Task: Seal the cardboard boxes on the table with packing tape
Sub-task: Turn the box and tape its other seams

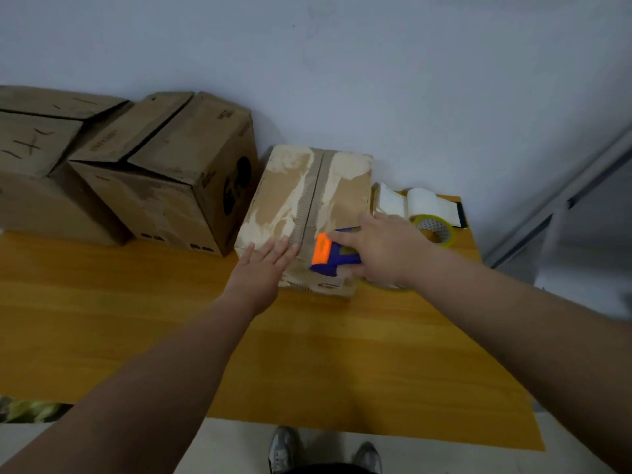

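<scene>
Head view. A small rectangular cardboard box [307, 213] stands on a surface [136, 319] of smooth, honey-coloured wood grain, close to a pale matt wall [376, 63]. The box's two top flaps lie shut and meet in a straight central seam. Its brown outer paper is torn away in broad pale patches, and ribbed corrugation is exposed along the seam.

The left hand [263, 265] lies flat on the near left part of the box top, with the fingers straight and slightly spread. The right hand [383, 254] grips a plastic tape dispenser [330, 254], which has a blue body and a blocky orange front. The dispenser rests at the near end of the seam, at the box's front edge. The forefinger reaches forward along the tool; the other fingers are hidden behind the hand.

Just right of the box lie a translucent yellowish tape roll [436, 229] and, behind it, a white roll [417, 201]. To the left, two larger brown boxes [171, 172] [34, 159] stand side by side with loose, raised flaps, dull and scuffed. The nearer one bears dark print. Grey shoes [282, 449] show on the pale floor below the surface's near edge.
</scene>
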The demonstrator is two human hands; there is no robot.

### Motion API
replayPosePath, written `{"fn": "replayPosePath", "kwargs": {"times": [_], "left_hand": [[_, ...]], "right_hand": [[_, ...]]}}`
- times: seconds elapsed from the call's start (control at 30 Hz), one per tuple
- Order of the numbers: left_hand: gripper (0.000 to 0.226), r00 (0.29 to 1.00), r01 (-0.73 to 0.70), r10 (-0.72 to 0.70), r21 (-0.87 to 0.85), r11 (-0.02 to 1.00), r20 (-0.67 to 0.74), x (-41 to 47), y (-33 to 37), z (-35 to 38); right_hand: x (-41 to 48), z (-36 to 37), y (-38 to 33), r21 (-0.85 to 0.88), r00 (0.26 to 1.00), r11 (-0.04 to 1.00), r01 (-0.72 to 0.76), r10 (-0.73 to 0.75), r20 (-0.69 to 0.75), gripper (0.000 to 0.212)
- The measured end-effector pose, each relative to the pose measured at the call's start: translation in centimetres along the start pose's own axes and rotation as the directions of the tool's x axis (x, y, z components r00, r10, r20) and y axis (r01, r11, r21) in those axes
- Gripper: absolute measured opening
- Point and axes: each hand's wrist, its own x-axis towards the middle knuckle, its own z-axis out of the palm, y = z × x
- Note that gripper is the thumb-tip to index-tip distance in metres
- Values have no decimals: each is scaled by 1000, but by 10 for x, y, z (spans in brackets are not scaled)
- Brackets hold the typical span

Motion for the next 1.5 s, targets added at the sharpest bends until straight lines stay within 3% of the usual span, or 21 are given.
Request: {"fn": "replayPosePath", "kwargs": {"times": [0.2,0.33,0.77,0.9,1.0,1.17,1.23,1.3,1.4,1.5], "left_hand": [[85,1000,1,-1,-4,1000,22,3,0,-4],[85,1000,10,-10,-20,1000,22,3,1,-4],[89,996,65,-65,11,998,54,0,32,-6],[85,998,-63,64,-27,998,22,4,83,-8],[81,991,-130,130,5,991,10,5,83,-9],[82,998,48,-51,86,995,25,-9,13,-5],[81,996,75,-79,90,993,36,-8,14,-7],[81,999,43,-43,37,998,3,-2,39,-10],[78,992,-123,124,14,992,-35,3,79,-7],[75,994,-103,103,-7,995,-47,3,80,0]], "right_hand": [[-37,11,49,-83,994,992,-97,101,38,68],[-28,23,43,-182,997,982,-56,65,41,66],[-22,39,35,-183,991,978,-100,114,64,65],[-21,38,32,-179,992,979,-98,110,59,62],[-22,38,34,-158,992,982,-106,116,58,61],[-26,42,35,-115,991,986,-119,126,53,63],[-25,43,34,-118,991,986,-118,124,45,63],[-24,44,33,-127,992,985,-115,120,34,63],[-25,46,33,-125,992,985,-118,122,24,63],[-25,48,31,-108,992,986,-127,128,9,63]]}}
